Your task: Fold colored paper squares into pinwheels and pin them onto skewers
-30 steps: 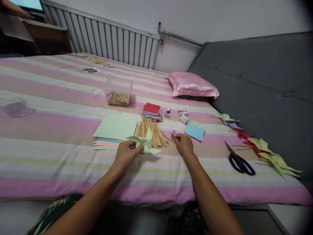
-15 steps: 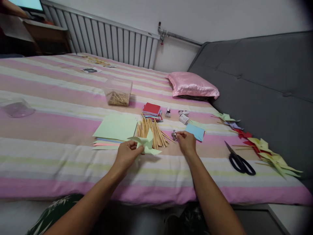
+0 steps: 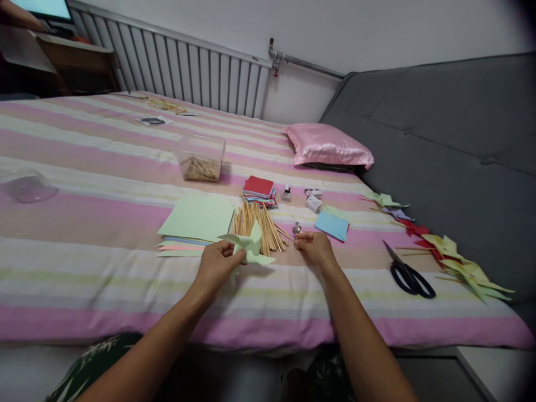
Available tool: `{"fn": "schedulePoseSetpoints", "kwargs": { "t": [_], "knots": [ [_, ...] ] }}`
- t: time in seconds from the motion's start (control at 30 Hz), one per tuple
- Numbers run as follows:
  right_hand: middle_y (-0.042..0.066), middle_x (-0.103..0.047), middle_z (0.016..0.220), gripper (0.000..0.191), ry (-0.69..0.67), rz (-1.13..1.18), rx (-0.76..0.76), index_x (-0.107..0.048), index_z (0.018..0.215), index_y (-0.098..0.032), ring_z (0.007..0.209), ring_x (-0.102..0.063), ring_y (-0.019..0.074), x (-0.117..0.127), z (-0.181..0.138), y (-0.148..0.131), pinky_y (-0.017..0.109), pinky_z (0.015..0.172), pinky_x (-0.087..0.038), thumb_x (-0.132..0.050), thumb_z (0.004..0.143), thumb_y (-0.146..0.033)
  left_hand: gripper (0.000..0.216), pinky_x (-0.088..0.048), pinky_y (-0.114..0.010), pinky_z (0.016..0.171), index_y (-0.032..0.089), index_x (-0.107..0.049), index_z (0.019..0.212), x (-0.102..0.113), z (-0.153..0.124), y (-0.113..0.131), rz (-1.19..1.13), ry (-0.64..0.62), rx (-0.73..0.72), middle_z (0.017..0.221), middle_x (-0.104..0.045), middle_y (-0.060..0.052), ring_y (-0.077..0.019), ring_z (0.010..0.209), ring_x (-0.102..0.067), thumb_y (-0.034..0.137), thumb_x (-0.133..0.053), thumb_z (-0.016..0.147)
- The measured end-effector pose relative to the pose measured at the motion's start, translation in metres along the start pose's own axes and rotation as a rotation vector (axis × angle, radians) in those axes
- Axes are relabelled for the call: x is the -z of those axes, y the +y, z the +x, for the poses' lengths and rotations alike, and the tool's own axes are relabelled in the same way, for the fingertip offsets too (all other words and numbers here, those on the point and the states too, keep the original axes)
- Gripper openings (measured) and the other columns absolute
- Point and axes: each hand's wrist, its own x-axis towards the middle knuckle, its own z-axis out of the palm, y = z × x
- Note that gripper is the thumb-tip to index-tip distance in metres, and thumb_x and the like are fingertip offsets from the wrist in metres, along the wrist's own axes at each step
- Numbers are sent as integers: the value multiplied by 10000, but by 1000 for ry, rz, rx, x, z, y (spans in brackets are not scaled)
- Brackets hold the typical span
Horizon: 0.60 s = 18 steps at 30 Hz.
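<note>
Between its thumb and fingers my left hand (image 3: pixel 218 262) pinches a pale green paper pinwheel (image 3: pixel 253 244) near its middle, just above the bed. My right hand (image 3: pixel 318 251) is closed at the fingertips, right in front of a small pile of shiny metal pieces (image 3: pixel 297 228), perhaps pins. Whether a piece is in those fingertips is too small to tell. Behind the pinwheel lies a heap of thin wooden sticks (image 3: pixel 268 229). A stack of pale green paper (image 3: pixel 199 218), with other colours underneath, sits to the left. Blue paper squares (image 3: pixel 332 225) lie beyond my right hand.
Black-handled scissors (image 3: pixel 410 279) lie at the right, near a row of finished pinwheels (image 3: pixel 446 245). Farther back are a red paper stack (image 3: pixel 258 186), a clear box of sticks (image 3: pixel 201 162) and a pink pillow (image 3: pixel 329 144). Another person's arm (image 3: pixel 20 15) shows at the far left.
My right hand has shifted slightly left and nearer to me, its fingertips now at the front of the metal pile. My left hand keeps the pinwheel in place.
</note>
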Motion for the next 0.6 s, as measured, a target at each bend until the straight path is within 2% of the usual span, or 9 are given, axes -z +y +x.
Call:
{"fn": "schedulePoseSetpoints", "kwargs": {
  "t": [0.27, 0.43, 0.6],
  "knots": [
    [38, -723, 681, 189, -177, -125, 26, -732, 760, -170, 634, -657, 190, 9, -20, -10, 245, 551, -441, -586, 648, -214, 84, -378, -207, 502, 155, -575, 531, 1, 1, -2, 9, 3, -4, 493, -574, 35, -107, 488, -535, 189, -639, 575],
    [34, -737, 781, 193, -190, -244, 61, -739, 779, -220, 753, -655, 212, 11, -27, -18, 266, 632, -425, -589, 662, -185, 72, -382, -209, 511, 149, -589, 563, 0, 1, -2, 19, -8, 10, 511, -583, 31, -109, 502, -542, 196, -642, 576],
    [31, -734, 784, 189, -185, -303, 88, -734, 784, -234, 765, -651, 209, 12, -28, -21, 264, 632, -425, -572, 695, -197, 86, -379, -210, 516, 151, -576, 550, -1, 0, -1, 34, -15, 9, 505, -572, 32, -106, 503, -537, 198, -637, 587]
  ]
}}
